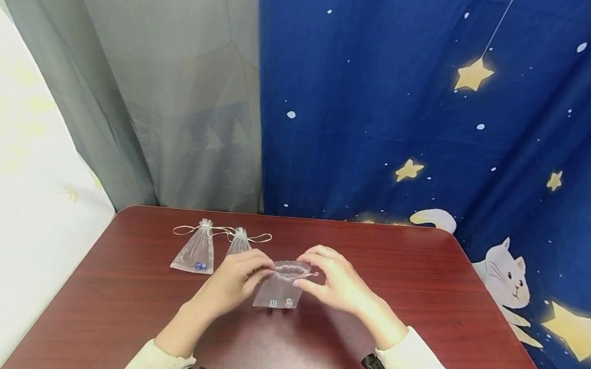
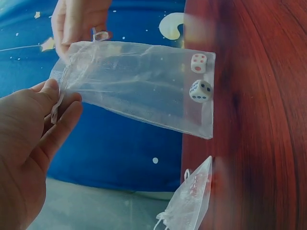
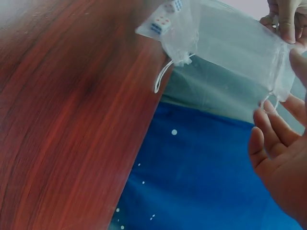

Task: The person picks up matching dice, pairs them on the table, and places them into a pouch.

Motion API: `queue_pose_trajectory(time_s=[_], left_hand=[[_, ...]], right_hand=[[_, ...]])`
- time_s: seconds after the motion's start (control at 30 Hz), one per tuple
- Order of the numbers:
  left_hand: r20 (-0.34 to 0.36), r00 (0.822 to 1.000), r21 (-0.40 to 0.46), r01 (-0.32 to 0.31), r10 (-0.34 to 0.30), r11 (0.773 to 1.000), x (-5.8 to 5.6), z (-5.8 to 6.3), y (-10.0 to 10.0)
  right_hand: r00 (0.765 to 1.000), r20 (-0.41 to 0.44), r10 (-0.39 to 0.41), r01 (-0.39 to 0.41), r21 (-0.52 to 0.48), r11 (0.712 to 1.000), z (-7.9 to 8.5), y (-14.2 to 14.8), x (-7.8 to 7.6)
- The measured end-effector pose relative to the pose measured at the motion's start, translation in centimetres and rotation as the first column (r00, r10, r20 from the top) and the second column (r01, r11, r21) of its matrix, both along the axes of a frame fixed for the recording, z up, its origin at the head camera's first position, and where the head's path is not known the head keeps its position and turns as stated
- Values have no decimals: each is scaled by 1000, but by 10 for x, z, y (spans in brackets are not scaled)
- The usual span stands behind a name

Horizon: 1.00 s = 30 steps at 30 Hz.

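Observation:
A sheer white organza drawstring bag point(image 1: 278, 291) is held up over the table between both hands, its mouth spread open. My left hand point(image 1: 237, 276) pinches the left side of the rim between thumb and fingers. On the opposite side, my right hand point(image 1: 340, 279) grips the rim with thumb and forefinger, its other fingers loosely bent beside a drawstring loop point(image 3: 269, 103). Two white dice lie at the bag's bottom: one die point(image 2: 199, 63) shows red pips, the other die point(image 2: 200, 91) blue ones.
Behind my left hand, two tied organza bags lie on the dark red wooden table point(image 1: 400, 258). The left bag point(image 1: 196, 252) contains blue dice; my hand partly covers the other bag point(image 1: 239, 243). A blue star-patterned curtain point(image 1: 353, 125) hangs beyond the table's far edge.

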<state>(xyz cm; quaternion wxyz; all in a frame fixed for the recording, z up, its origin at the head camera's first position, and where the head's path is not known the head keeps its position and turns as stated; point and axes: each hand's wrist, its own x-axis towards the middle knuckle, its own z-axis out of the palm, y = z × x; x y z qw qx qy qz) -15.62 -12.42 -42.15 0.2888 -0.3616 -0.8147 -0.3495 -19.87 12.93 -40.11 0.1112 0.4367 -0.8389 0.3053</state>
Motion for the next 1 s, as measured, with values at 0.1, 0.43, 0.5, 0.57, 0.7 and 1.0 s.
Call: queue_pose_trajectory(time_s=[0.1,0.43,0.5,0.57,0.7,1.0], left_hand=[[-5,1000,3,-3,3,1000,0,1,-1],[-28,999,50,-40,41,998,0,-1,-7],[-38,998,60,-44,46,997,0,0,-8],[-46,998,65,-40,43,997,0,1,-9],[-60,997,50,-51,54,997,1,0,-13],[-147,974,60,-167,174,984,3,0,-24]], right_hand=[[999,28,23,-23,16,1000,-2,4,-2],[991,-136,-2,-8,-72,997,-6,10,-5],[984,-174,-25,9,-89,996,-6,12,-5],[977,-206,-47,27,-98,995,-6,14,-5],[962,-256,-91,67,-100,993,-9,18,-6],[937,-313,-155,131,-98,987,-15,32,-8]])
